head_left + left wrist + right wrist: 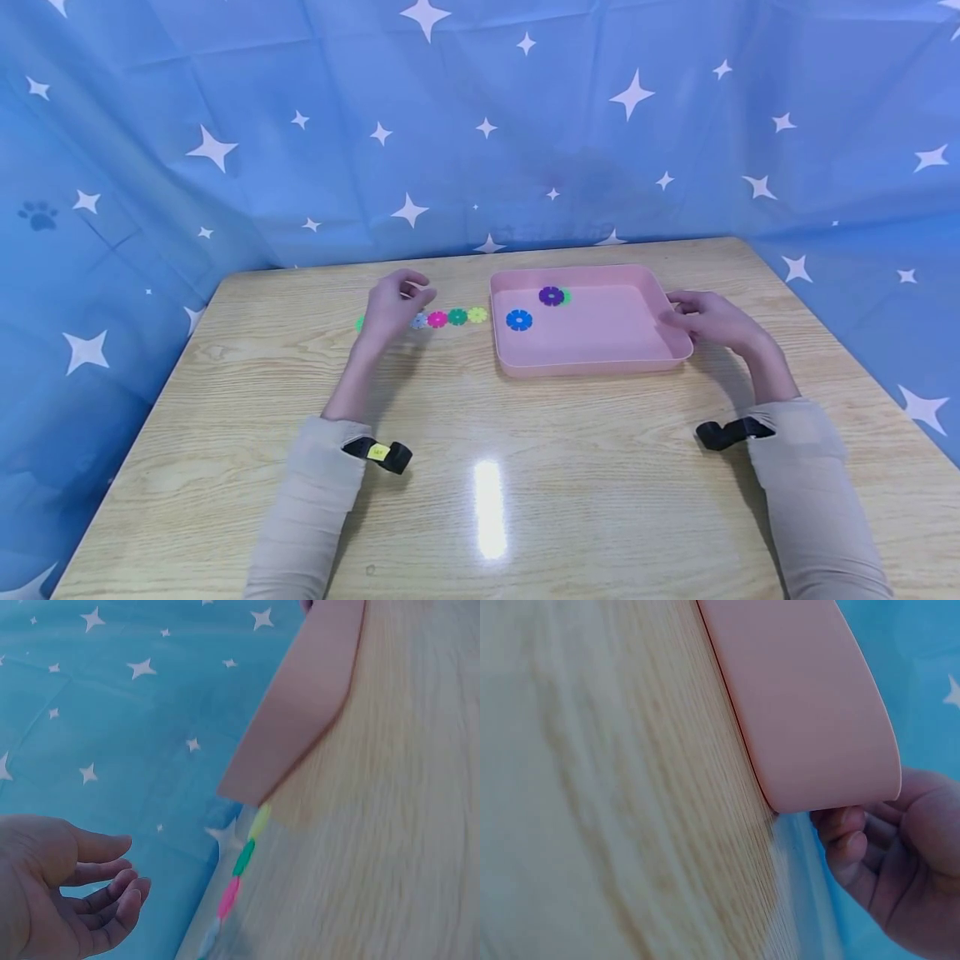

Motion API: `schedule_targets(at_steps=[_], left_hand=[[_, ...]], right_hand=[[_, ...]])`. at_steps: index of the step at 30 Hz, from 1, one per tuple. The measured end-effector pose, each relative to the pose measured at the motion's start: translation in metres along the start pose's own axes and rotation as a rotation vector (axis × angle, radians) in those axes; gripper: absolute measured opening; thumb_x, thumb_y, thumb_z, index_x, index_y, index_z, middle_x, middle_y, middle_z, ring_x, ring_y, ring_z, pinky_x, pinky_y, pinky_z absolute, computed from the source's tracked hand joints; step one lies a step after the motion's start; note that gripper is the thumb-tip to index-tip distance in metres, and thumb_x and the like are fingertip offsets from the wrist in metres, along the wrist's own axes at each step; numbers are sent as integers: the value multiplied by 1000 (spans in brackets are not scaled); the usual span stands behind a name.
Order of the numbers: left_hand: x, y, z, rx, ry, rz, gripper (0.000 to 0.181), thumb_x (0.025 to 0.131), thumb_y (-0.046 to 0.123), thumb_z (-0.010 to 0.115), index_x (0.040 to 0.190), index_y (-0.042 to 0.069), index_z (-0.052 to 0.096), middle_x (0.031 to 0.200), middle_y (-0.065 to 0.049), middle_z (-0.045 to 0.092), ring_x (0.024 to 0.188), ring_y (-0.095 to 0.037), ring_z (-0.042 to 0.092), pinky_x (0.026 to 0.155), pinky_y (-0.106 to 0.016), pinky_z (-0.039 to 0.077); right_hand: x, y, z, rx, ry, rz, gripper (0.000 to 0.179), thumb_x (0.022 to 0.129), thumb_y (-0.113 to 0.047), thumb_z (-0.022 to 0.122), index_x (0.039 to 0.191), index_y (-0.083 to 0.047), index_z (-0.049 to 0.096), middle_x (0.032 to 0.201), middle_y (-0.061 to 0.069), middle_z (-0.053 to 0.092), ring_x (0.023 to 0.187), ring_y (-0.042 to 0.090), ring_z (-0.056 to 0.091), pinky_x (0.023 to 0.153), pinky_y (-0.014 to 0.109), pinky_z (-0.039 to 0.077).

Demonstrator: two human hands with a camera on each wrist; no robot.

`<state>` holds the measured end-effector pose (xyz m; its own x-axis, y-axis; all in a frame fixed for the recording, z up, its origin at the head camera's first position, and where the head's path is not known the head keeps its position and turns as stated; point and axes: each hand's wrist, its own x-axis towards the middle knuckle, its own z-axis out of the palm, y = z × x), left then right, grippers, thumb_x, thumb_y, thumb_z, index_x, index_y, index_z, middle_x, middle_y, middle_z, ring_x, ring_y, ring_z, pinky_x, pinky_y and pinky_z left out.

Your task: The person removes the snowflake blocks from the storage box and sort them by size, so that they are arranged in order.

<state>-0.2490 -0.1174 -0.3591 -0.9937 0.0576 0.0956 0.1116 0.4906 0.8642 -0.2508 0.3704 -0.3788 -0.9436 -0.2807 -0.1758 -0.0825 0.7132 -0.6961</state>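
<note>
A shallow pink tray (592, 337) lies on the table. My right hand (708, 318) grips its right rim, thumb over the inside and fingers against the outer wall. Inside the tray are snowflake discs: a blue one (519, 320), and a purple one (551, 296) partly covering a green one (567, 297). To the tray's left runs a row of similar discs, with yellow (477, 315), dark green (457, 317), pink (437, 319) and pale blue (419, 320) showing. Over the row hovers my left hand (392, 307), fingers loosely bent and holding nothing. It hides part of the row; a bright green disc (359, 323) peeks out beyond it.
The wooden table (585, 475) ends at a blue star-printed cloth (480, 167) along the back and sides. Both forearms rest in from the front, each with a black wrist strap. A light glare (490, 508) shines on the front of the table.
</note>
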Motion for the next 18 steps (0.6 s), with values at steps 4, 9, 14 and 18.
schedule_targets(at_steps=[4, 9, 14, 18], left_hand=[[4, 11, 15, -33, -21, 3, 31, 98, 18, 68, 122, -1, 64, 105, -16, 66, 95, -26, 64, 75, -33, 53], [4, 27, 35, -41, -78, -10, 33, 99, 19, 67, 125, 0, 63, 106, -13, 65, 97, -24, 62, 77, -34, 55], [5, 41, 53, -25, -111, -4, 32, 99, 19, 67, 126, 2, 63, 108, -13, 65, 101, -25, 61, 81, -35, 55], [4, 52, 69, -25, -139, -12, 34, 99, 19, 67, 128, 3, 62, 112, -11, 65, 104, -24, 60, 85, -34, 55]], right_hand=[[0, 0, 0, -1, 2, -3, 56, 105, -25, 56, 148, 8, 39, 114, 22, 63, 80, 17, 59, 67, 33, 52], [-1, 0, 0, -13, 9, 0, 55, 105, -26, 56, 147, 7, 41, 114, 22, 63, 79, 17, 59, 67, 32, 52], [0, -1, 0, -22, 14, -6, 55, 105, -26, 57, 146, 7, 42, 110, 21, 63, 78, 16, 59, 67, 31, 51], [1, 0, 0, -24, 13, -5, 55, 105, -26, 56, 147, 7, 42, 109, 20, 63, 78, 17, 58, 67, 31, 51]])
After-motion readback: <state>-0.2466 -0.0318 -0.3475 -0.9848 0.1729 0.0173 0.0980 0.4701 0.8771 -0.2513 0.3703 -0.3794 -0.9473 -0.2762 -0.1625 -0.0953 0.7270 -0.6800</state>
